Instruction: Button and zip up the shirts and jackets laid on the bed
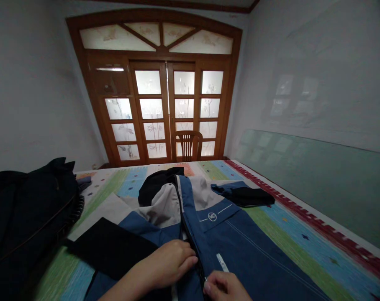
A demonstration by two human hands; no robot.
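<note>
A blue, grey and black jacket lies front up before me, with a dark zipper running down its middle. My left hand rests on the jacket left of the zipper, its fingers curled against the zipper's edge. Lower down and to the right, my right hand is closed, thumb and finger pinched at the zipper, where a small light bit shows. A narrow white strip with faint marks sticks up beyond my right hand; whether the hand holds it I cannot tell.
A striped, patterned cloth covers the surface under the jacket. Dark clothing is heaped at the left. A pale green glass panel leans along the right wall. Behind stand a wooden chair and wooden glazed doors.
</note>
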